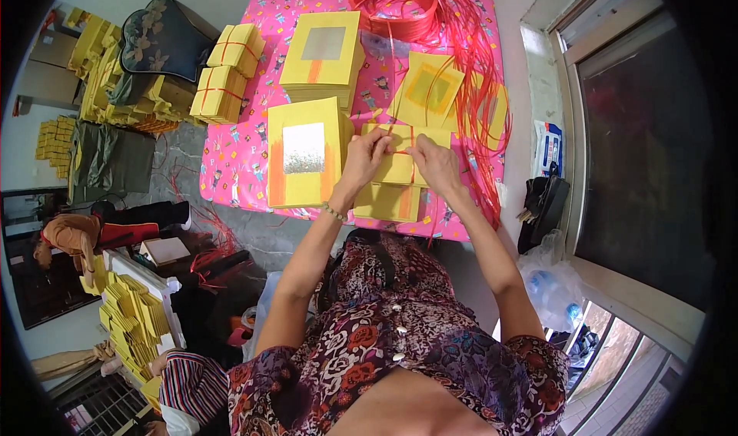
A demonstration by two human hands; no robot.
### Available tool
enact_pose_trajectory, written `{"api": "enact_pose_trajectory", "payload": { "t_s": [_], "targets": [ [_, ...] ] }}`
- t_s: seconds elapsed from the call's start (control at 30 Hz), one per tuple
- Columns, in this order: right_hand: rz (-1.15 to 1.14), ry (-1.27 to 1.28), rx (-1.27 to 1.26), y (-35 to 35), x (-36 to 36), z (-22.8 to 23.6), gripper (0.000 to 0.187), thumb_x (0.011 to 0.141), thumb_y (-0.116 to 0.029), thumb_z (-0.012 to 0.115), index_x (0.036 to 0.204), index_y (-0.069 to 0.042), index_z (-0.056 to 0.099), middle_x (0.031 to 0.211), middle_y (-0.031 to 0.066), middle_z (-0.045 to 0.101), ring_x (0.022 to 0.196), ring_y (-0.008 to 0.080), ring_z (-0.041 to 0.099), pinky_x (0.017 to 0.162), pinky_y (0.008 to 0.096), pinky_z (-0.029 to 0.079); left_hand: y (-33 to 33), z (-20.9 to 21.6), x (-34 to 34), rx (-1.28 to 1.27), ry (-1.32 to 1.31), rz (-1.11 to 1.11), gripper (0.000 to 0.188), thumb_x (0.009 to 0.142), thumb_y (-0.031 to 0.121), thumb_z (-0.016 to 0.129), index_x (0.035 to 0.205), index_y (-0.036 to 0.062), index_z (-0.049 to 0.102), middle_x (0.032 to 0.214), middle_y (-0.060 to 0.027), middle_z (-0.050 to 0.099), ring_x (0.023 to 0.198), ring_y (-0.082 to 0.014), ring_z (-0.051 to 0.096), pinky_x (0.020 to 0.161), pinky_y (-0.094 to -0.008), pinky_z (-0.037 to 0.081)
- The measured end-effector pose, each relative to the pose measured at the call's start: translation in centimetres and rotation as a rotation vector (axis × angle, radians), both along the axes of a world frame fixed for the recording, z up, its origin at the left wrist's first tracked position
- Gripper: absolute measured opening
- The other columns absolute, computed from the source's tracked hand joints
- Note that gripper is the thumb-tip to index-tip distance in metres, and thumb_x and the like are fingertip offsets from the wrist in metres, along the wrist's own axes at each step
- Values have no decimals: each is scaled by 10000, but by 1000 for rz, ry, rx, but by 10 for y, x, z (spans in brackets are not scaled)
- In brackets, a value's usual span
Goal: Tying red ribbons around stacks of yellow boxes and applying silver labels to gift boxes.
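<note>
A bundle of yellow paper [397, 176] lies near the table's front edge, with red plastic strips crossing over its top. My left hand [366, 158] is at the bundle's left side, its fingers pinched on a red strip [390, 131]. At the right side my right hand [435, 164] is closed, thumb and fingertips at the strip running down the bundle; how much it grips is hidden. Another yellow stack [387, 203] shows below the bundle. Close to my left hand stands a tall yellow paper stack [275, 182] with a silver square and orange bands on its top sheet.
A red strip coil [393, 23] sits at the back, its loose strands trailing down the table's right side over yellow sheets [425, 90]. Tied bundles [219, 94] stand at the table's left. Two people, a striped top [192, 386] and an orange-brown top [71, 235], are at lower left.
</note>
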State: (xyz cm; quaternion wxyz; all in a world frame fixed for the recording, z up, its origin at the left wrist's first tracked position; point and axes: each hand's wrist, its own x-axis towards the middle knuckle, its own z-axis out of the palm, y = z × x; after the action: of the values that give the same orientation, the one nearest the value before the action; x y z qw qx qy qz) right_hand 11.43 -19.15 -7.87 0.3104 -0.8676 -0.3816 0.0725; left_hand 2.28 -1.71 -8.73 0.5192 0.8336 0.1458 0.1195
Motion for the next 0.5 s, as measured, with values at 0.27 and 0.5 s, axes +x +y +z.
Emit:
{"api": "enact_pose_trajectory", "payload": {
  "t_s": [0.27,0.5],
  "targets": [
    [78,-131,94,23,2,37,243,904,-245,654,860,-40,531,796,118,598,740,340,629,616,433,488,11,6,6,-136,-93,-144,158,950,78,619,845,-41,621,694,-102,680,636,-149,659,617,-295,529],
    [151,-177,193,41,8,35,236,872,-251,675,875,-49,553,819,109,566,777,312,607,680,422,488,8,6,6,220,89,-120,178,903,222,678,919,45,681,722,-161,657,624,-222,657,599,-351,491]
  ]
}}
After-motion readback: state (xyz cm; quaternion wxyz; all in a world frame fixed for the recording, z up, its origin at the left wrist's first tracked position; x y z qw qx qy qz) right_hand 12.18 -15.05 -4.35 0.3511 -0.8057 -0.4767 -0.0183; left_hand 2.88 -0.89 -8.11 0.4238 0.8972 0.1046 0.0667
